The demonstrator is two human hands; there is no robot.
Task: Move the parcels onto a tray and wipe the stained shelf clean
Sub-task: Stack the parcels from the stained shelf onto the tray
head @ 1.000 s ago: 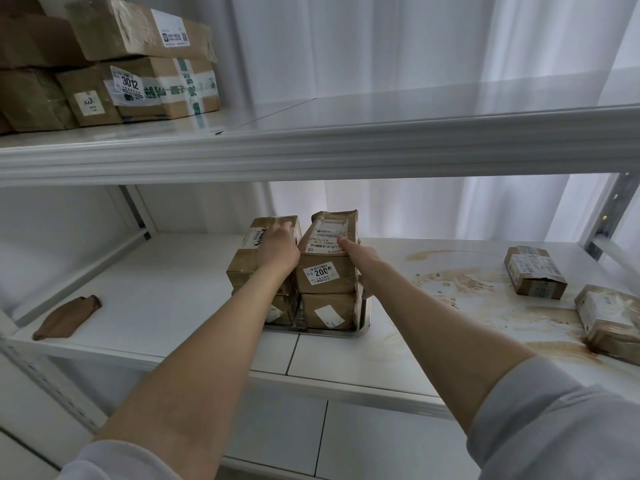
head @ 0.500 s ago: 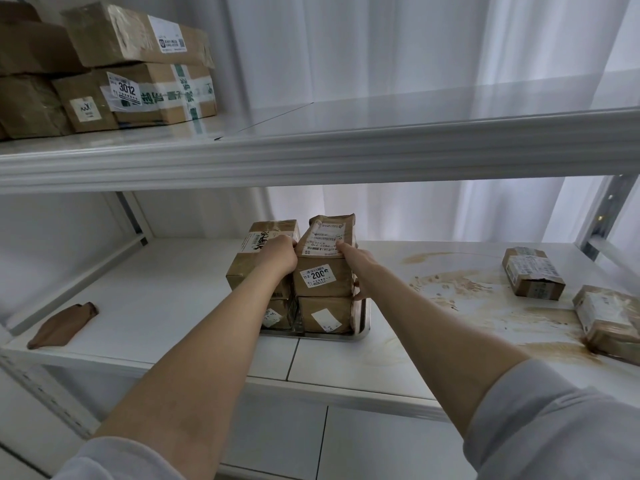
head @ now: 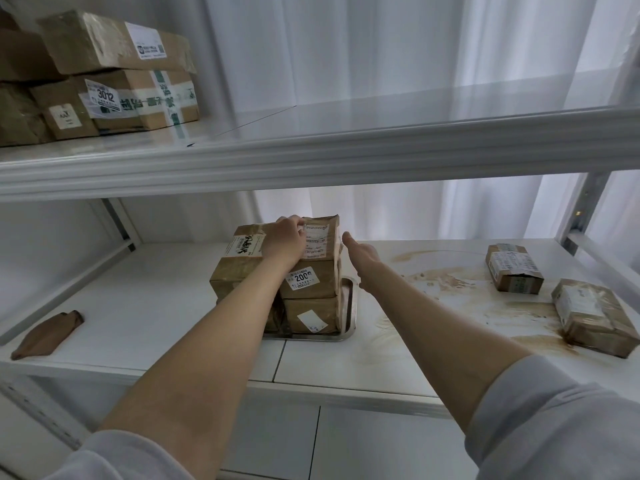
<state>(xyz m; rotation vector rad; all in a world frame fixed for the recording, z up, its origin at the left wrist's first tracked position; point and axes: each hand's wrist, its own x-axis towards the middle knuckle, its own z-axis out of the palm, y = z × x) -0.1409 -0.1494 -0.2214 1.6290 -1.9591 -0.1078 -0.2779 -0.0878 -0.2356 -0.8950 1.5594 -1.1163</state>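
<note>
Middle shelf [head: 145,299], stained on its right half. Steel tray [head: 349,306] sitting left of the brown spill [head: 460,296], loaded two-by-two with stacked parcels [head: 311,282].

Left hand [head: 285,242] flat on top of the stack, fingers draped across the seam between the two upper parcels; pressing down, not closed round anything. Right hand [head: 362,254] open, fingers extended, empty, just beside the stack's right face and apparently clear of it.

Step in hand, as judged: squaring and settling the stack. Best done with downward palm pressure from the left while aligning edges against the lower tier; upper right parcel looks slightly askew, so nudge level before letting go. Avoid shoving the tray rightward into the wet patch.

Remaining: two loose parcels [head: 512,270] [head: 595,317] lying in the stain at far right, well apart from the tray. The nearer-edge one sits in a dark pool at its corner; underside likely soiled, so worth checking before stacking. Tray already looks full; a third tier risks toppling.

Brown cloth [head: 46,332] at far left of the same shelf, untouched, well apart from the spill. Upper shelf [head: 311,150] overhanging, limiting lift height. More boxes [head: 114,74] up there at left, out of the way.
</note>
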